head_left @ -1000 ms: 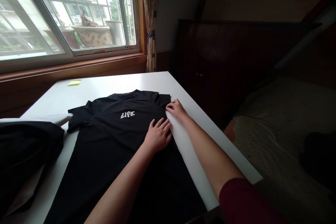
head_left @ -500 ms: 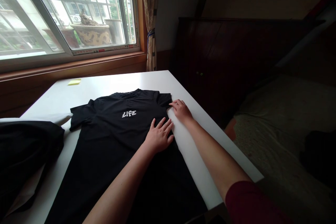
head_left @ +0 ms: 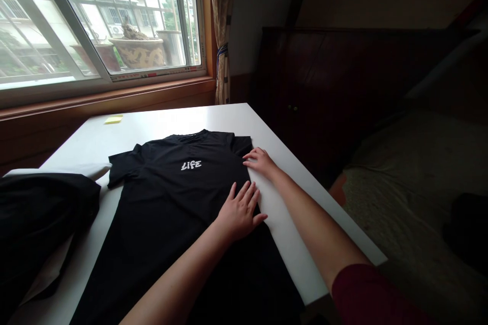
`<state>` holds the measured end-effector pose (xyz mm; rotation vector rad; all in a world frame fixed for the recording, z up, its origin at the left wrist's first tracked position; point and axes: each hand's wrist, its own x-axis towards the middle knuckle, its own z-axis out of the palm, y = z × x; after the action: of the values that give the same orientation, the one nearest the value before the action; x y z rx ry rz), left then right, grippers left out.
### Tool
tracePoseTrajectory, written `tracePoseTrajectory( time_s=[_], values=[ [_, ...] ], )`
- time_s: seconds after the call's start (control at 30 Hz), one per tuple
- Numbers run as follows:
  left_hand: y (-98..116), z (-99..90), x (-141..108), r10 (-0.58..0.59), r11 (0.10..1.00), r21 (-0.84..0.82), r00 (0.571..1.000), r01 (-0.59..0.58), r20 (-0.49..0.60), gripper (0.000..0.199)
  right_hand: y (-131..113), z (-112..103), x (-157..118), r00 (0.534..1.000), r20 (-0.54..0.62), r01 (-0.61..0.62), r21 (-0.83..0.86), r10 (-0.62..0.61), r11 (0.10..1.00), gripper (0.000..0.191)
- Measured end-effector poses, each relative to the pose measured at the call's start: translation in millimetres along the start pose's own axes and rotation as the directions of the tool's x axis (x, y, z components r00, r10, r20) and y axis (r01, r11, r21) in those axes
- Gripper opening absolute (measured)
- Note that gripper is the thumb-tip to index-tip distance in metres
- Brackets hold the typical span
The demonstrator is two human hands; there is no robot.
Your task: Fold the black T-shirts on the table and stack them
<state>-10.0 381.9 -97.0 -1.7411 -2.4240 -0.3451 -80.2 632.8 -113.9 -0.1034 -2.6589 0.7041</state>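
Maroon cloth covers the right arm's near end in a sleeve; both forearms are bare, the left reaching in low across the shirt. That one black shirt lies spread on the white table, collar away from the person, under both hands. The left hand rests palm down on its right side, fingers fanned, thumb sticking out past the edge. At the near left I see a black heap, with a white cloth poking out by the shirt's left sleeve.

Across the chest runs one line of white print, perhaps four characters; I can't read it surely from here. The right hand is farther up, wrist low, fingertips touching the edge just below the right sleeve; whether they pinch cloth I can't tell.

One yellow paper sits near the table's far left corner. Two knobs show on a dark cabinet. Beyond, a red label on the window frame is too small to read, and three pots stand outside, the middle one patterned.
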Motion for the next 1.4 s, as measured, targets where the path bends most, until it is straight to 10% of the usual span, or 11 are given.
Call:
tracePoseTrajectory(
  time_s=[0.57, 0.77, 1.07, 1.27, 1.4],
  values=[
    [10, -7.8, 6, 0.234, 0.964, -0.129, 0.972, -0.231, 0.009, 0.057, 7, 4, 23, 0.994, -0.006, -0.105, 0.028, 0.105, 0.994, 0.017],
    [-8, -36.9, -19, 0.349, 0.897, -0.28, 0.937, -0.341, -0.023, 0.05, 13, 4, 24, 0.995, 0.005, -0.102, 0.03, 0.101, 0.994, 0.018],
    [-104, -88.7, -138, -0.046, 0.996, -0.081, 0.996, 0.039, -0.076, 0.047, 1, 1, 10, 0.996, -0.066, -0.058, 0.039, 0.06, 0.998, 0.021],
    [-179, -75.3, -243, -0.428, 0.904, -0.063, 0.89, 0.423, -0.158, 0.058, -43, -6, -24, 0.98, -0.195, -0.035, 0.029, 0.04, 0.999, 0.039],
    [-202, -53.6, -276, -0.505, 0.86, -0.029, 0.843, 0.509, -0.185, 0.06, -88, 4, -47, 0.988, -0.084, 0.125, -0.057, -0.13, 0.99, 0.043]
  ],
)
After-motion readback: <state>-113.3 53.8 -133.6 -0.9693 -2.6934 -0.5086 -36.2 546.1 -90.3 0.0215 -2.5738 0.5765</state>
